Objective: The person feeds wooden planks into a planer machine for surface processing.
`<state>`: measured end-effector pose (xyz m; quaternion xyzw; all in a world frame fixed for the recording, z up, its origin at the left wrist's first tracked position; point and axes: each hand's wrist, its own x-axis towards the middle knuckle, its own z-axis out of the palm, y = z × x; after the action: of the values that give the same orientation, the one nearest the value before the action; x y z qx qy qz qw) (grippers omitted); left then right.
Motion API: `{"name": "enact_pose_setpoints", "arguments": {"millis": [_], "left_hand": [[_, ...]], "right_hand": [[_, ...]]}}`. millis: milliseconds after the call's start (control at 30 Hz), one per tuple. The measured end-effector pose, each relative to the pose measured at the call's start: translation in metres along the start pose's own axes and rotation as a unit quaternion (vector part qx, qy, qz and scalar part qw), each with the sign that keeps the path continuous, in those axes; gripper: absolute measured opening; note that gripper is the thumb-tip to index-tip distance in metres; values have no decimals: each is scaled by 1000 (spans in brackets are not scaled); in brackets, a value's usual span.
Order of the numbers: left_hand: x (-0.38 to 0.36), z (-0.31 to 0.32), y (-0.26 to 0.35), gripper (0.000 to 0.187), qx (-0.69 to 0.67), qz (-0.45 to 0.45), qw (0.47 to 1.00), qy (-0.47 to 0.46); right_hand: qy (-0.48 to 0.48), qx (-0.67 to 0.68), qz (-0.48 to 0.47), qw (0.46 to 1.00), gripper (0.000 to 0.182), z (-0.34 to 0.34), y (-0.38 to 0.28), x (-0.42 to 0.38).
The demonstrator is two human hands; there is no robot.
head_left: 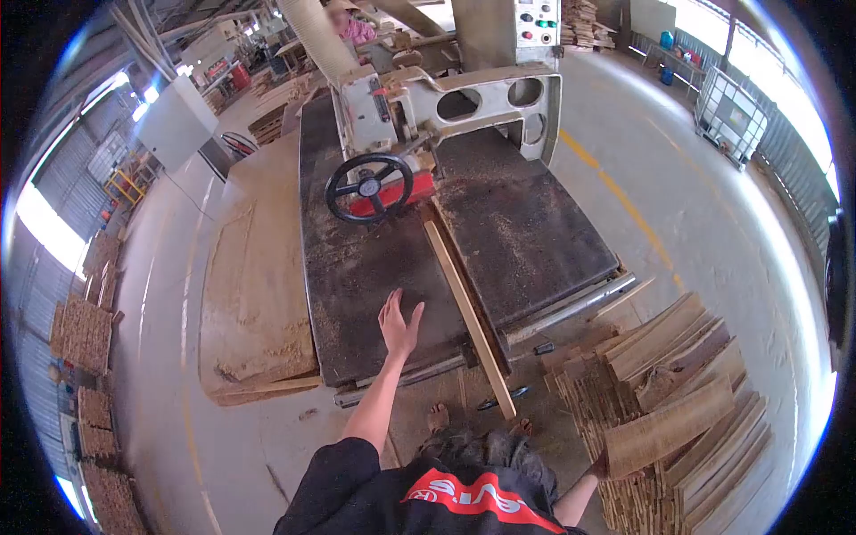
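Note:
My left hand (399, 328) is over the dark machine table (374, 276), fingers stretched out and thumb apart, holding nothing. Just to its right lies a long narrow wood strip (468, 312) along the table's slot, its near end jutting past the front edge. Down at the right, my right hand (601, 465) grips the left end of a wide wooden board (670, 426); its fingers are partly hidden. That board is over a stack of rough planks (687, 357).
A black handwheel (368, 187) and a red guard (392, 193) sit at the slot's far end, below the machine frame (486, 85). Left of the table is a wooden side surface (259, 276). Sawdust lies scattered. A person in pink (357, 31) is far behind.

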<state>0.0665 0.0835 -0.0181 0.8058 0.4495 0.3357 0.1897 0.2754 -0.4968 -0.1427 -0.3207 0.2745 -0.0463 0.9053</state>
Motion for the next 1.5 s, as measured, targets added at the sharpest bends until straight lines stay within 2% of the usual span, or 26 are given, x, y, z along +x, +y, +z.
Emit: {"name": "enact_pose_setpoints", "arguments": {"millis": [600, 1500], "left_hand": [[-4, 2, 0, 72, 15, -20, 1000, -14], [-3, 11, -12, 67, 38, 14, 999, 8]], "right_hand": [[13, -24, -10, 1000, 80, -8, 3, 4], [28, -52, -31, 998, 76, -6, -1, 3]]}}
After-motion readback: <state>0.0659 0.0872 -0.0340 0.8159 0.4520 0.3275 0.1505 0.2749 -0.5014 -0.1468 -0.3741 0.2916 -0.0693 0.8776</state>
